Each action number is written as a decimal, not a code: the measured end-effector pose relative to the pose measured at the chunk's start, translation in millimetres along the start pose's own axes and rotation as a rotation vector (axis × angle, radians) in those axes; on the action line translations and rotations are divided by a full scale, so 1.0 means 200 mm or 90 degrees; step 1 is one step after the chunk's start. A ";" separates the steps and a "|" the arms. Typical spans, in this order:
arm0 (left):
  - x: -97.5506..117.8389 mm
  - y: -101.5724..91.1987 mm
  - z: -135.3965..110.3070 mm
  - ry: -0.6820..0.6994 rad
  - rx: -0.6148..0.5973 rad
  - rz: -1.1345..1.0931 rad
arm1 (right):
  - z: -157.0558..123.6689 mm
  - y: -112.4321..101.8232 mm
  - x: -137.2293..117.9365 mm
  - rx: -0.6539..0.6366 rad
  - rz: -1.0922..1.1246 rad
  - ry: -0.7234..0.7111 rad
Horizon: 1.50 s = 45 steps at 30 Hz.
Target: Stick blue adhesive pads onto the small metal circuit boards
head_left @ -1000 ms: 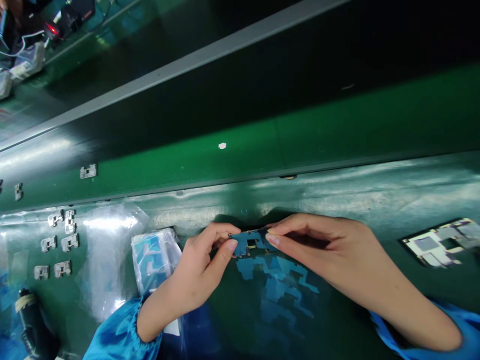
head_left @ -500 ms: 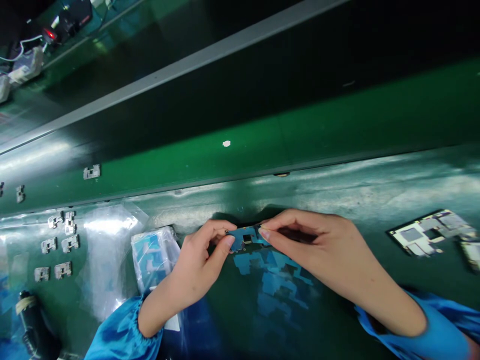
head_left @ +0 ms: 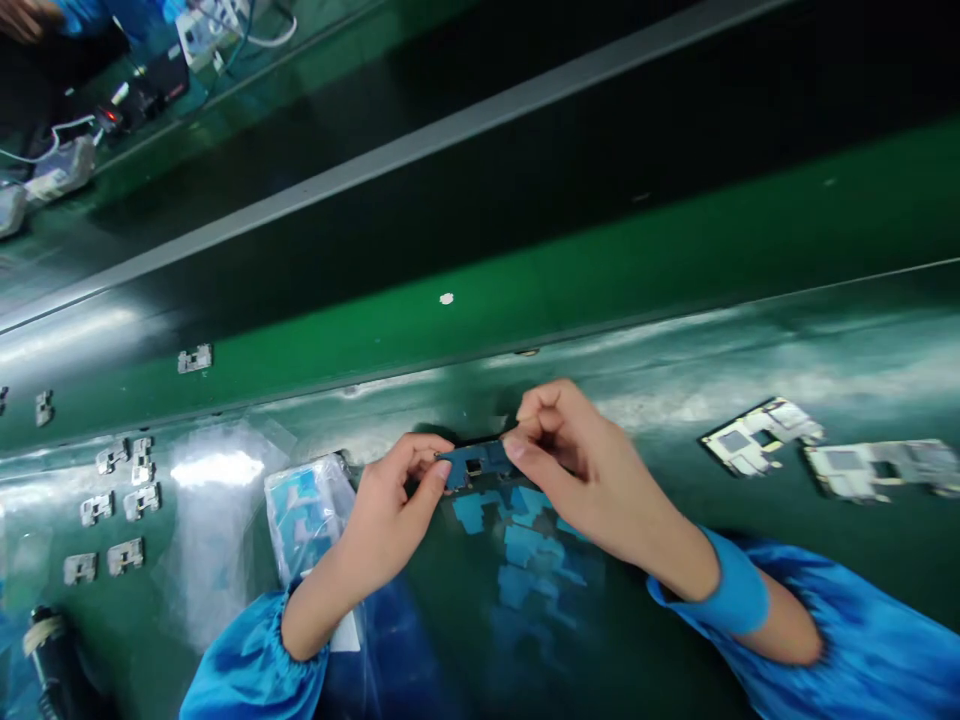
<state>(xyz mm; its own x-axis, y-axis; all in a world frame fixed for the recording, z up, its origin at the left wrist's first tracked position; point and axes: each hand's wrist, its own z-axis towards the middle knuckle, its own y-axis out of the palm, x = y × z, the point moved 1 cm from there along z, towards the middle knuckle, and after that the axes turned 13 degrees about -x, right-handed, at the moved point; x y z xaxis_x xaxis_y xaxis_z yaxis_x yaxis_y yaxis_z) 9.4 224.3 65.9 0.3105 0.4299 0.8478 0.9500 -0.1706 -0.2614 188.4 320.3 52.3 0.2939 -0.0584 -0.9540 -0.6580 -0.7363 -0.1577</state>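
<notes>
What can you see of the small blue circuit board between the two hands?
The circuit board is a narrow, flat, rigid-looking piece with a blue surface, a dark square opening near its middle and tiny metallic spots at its edge. It lies roughly level, pinched at one end by the left hand and at the other by the right hand, whose fingers hide its ends.

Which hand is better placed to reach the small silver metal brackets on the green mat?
Left, probably: the left hand lies nearer the small silver metal brackets, though it and the right hand both pinch the blue rectangular circuit board.
</notes>
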 end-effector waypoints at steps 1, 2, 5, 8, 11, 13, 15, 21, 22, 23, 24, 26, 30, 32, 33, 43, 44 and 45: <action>0.00 0.00 0.00 0.006 0.000 -0.004 | 0.00 0.01 0.00 0.004 -0.024 -0.007; 0.00 0.00 0.00 0.013 -0.001 -0.008 | 0.00 0.02 0.00 0.019 -0.063 -0.011; -0.01 0.00 0.01 0.034 0.009 -0.028 | 0.03 0.05 0.01 0.048 -0.147 -0.023; -0.02 -0.01 0.02 0.061 0.026 -0.049 | 0.03 0.06 0.00 0.032 -0.125 -0.068; -0.02 -0.01 0.03 0.096 0.050 -0.043 | -0.06 0.05 -0.03 0.063 -0.130 -0.118; -0.02 -0.01 0.03 0.111 0.079 -0.031 | -0.18 0.01 -0.04 0.098 -0.169 -0.148; 0.00 0.00 0.04 0.121 0.099 -0.011 | -0.32 -0.05 -0.02 0.136 -0.249 -0.173; 0.27 -0.12 0.29 0.178 0.117 0.104 | -0.50 -0.40 0.19 0.368 -0.439 -0.099; 0.34 -0.16 0.36 0.179 0.118 0.125 | -0.49 -0.44 0.24 0.396 -0.453 -0.083; 0.40 -0.19 0.44 0.175 0.117 0.142 | -0.47 -0.46 0.28 0.416 -0.465 -0.071; 0.46 -0.23 0.51 0.171 0.115 0.154 | -0.45 -0.46 0.31 0.427 -0.475 -0.065; 0.53 -0.28 0.60 0.162 0.114 0.165 | -0.43 -0.45 0.35 0.434 -0.490 -0.069; 0.53 -0.21 0.48 0.184 0.103 0.114 | -0.45 -0.37 0.30 0.454 -0.508 -0.128; 0.46 -0.06 0.28 0.196 0.056 0.062 | -0.49 -0.28 0.23 0.476 -0.495 -0.207; 0.41 0.03 0.18 0.195 0.009 0.033 | -0.51 -0.22 0.18 0.479 -0.482 -0.252; 0.11 0.10 -0.06 0.191 0.114 -0.107 | -0.45 0.08 0.04 0.207 -0.400 -0.322; 0.10 0.05 -0.04 0.193 0.138 -0.089 | -0.42 0.06 0.07 0.155 -0.403 -0.327; 0.08 0.01 -0.02 0.193 0.146 -0.070 | -0.38 0.05 0.10 0.102 -0.418 -0.342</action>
<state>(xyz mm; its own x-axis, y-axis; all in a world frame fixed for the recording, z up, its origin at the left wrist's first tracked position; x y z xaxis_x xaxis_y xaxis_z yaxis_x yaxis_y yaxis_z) 16.5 228.4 80.8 0.2155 0.1478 0.9653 0.9703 0.0793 -0.2287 240.5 260.6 52.0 0.3080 0.7021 -0.6420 -0.5715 -0.4029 -0.7148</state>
